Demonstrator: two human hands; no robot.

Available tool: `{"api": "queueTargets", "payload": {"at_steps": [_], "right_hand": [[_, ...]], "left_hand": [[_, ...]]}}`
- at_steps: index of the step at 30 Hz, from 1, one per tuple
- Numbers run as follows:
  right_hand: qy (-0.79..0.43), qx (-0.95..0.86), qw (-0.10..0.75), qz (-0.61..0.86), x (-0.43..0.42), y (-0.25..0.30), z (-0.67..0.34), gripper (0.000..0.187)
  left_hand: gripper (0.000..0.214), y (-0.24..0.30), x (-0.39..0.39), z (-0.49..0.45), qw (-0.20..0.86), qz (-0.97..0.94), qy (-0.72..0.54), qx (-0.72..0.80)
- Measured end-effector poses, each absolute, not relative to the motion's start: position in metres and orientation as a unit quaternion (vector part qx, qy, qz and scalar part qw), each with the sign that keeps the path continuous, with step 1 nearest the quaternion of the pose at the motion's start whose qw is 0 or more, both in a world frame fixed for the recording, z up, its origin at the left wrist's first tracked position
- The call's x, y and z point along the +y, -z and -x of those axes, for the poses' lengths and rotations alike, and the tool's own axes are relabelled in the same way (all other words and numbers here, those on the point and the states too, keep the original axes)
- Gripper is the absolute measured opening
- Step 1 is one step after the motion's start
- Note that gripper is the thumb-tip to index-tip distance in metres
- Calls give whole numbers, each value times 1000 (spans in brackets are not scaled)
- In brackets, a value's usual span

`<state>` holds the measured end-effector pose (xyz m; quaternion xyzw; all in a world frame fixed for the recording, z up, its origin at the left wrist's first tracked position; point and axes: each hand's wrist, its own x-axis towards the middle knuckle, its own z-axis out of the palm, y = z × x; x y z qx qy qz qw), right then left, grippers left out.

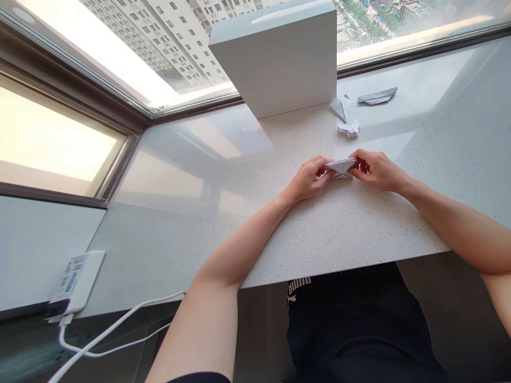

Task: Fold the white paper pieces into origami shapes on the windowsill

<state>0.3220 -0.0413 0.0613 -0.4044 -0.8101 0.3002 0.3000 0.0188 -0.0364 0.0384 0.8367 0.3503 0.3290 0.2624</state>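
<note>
A small piece of folded white paper (341, 167) sits between my left hand (309, 178) and my right hand (375, 170), just above the speckled stone counter (319, 234). Fingers of both hands pinch its opposite ends, hiding parts of it. Farther back lie a folded white paper piece (338, 109), a small crumpled-looking white paper form (348, 128), and a grey folded paper shape (377, 96). None of these touches my hands.
A large white box (275, 61) stands at the back of the counter against the window (167, 48). At the lower left, a white power adapter (77, 282) lies on a pale ledge, with white cables (115, 324) hanging down past the counter's corner.
</note>
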Motion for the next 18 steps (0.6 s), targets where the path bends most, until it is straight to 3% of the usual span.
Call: {"api": "queueTargets", "payload": {"at_steps": [18], "right_hand": [[-273, -814, 310, 408, -42, -61, -322, 20]], "left_hand": [[15, -38, -37, -20, 266, -831, -343, 348]]}}
